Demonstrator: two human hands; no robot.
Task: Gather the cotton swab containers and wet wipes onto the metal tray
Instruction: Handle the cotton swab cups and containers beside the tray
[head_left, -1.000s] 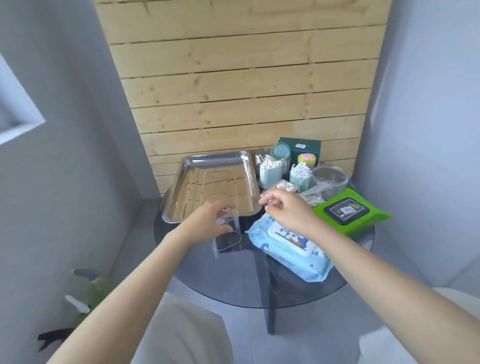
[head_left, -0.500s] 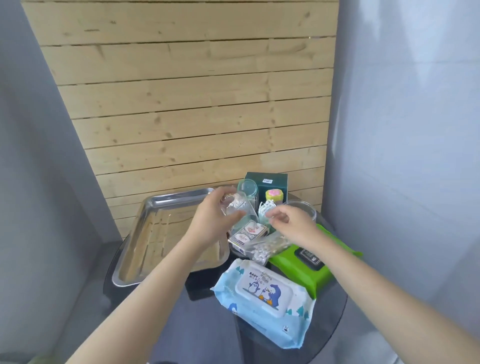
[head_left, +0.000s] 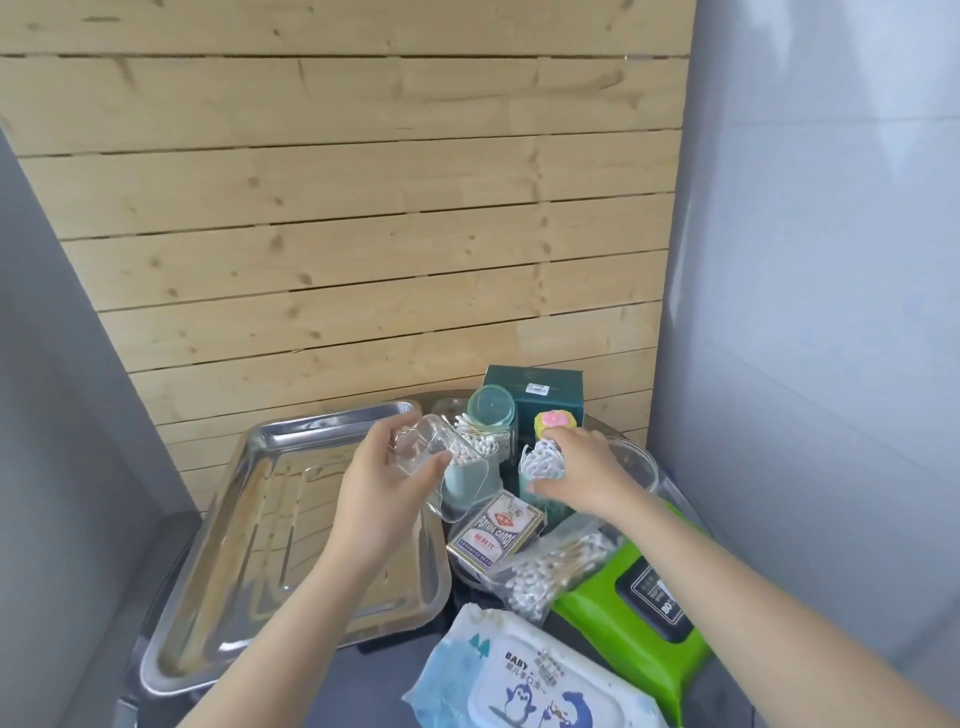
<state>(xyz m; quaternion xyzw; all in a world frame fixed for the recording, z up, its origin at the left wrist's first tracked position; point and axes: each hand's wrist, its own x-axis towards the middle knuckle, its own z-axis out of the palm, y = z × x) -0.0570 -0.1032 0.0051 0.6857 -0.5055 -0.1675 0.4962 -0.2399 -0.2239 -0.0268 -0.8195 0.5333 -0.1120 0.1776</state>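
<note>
Pine slats behind; your left hand (head_left: 387, 470) grips a slippery clear lid (head_left: 415, 451), your right hand (head_left: 582, 475) pinches the light swab cup (head_left: 543, 470) — hold its sides.

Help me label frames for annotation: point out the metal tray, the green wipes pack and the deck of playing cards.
metal tray (head_left: 291, 525): head view, bare floor.
green wipes pack (head_left: 597, 616): head view, green wrapper left of its black lid.
deck of playing cards (head_left: 493, 532): head view, printed top face.

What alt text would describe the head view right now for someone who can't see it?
The left hand holds a clear plastic cover over a cotton swab container beside the empty metal tray, while the right hand grips a second swab container. Blue and green wet wipes packs lie nearer, off the tray.
</note>
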